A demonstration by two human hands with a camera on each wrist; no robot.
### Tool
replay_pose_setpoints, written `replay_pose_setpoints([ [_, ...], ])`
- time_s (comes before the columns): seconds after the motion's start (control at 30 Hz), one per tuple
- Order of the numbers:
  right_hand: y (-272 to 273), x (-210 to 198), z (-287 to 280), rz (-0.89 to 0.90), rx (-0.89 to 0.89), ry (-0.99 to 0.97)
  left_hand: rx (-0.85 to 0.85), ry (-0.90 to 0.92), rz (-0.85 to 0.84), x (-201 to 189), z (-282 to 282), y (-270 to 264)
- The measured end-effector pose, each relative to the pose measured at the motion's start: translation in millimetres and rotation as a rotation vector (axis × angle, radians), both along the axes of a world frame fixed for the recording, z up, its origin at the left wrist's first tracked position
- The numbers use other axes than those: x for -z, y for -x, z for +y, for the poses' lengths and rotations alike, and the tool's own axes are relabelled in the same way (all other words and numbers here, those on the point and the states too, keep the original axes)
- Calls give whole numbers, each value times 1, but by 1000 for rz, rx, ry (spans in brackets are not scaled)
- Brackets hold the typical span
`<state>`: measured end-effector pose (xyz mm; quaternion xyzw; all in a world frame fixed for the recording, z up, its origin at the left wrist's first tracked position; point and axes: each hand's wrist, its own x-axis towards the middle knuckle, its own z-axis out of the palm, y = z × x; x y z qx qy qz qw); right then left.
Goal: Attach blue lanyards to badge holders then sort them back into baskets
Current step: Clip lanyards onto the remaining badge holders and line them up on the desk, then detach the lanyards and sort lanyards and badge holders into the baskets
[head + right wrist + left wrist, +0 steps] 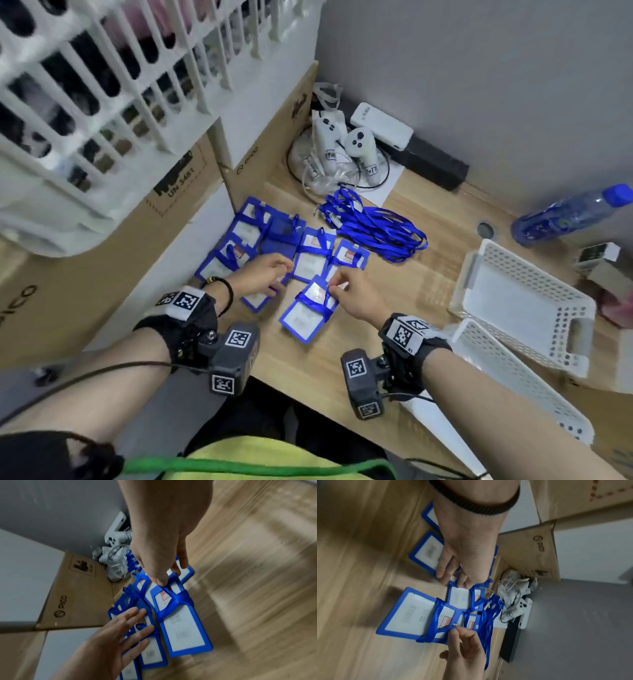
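Note:
Several blue badge holders (pixel 310 263) lie spread on the wooden table, some with lanyards wound round them. The nearest holder (pixel 301 315) (pixel 187 632) has a blue lanyard (pixel 173 601) (pixel 436 615) wrapped across it. My right hand (pixel 337 286) (pixel 161 584) (pixel 458 628) pinches that lanyard at the holder's top end. To its left, my left hand (pixel 279 274) (pixel 142 623) (pixel 452 578) lies on other holders with its fingers spread and straight. A loose pile of blue lanyards (pixel 373 226) sits behind the holders.
Two white perforated baskets (pixel 524 308) (pixel 520 380) stand at the right. Cardboard boxes (pixel 178 219) wall the left side. White controllers and cables (pixel 342 147) lie at the back. A blue bottle (pixel 575 212) lies at the far right.

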<state>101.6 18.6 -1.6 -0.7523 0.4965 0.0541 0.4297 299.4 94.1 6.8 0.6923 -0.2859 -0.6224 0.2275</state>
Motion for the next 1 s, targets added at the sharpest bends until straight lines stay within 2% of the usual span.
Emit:
replay_pose_setpoints([
  [0.13, -16, 14, 4, 46, -44, 31, -83, -12, 23, 4, 10, -11],
  [0.3, -34, 21, 3, 44, -56, 56, -62, 16, -18, 3, 21, -15],
  [0.53, -33, 20, 1, -54, -29, 12, -52, 56, -70, 3, 18, -13],
  [0.77, 12, 2, -27, -60, 29, 6, 15, 104, -90, -10, -23, 14],
  [0.9, 55, -3, -40, -16, 141, 6, 109, 131, -81, -14, -56, 41],
  [1.0, 82, -3, -42, -62, 241, -40, 190, 140, -123, -13, -76, 62],
])
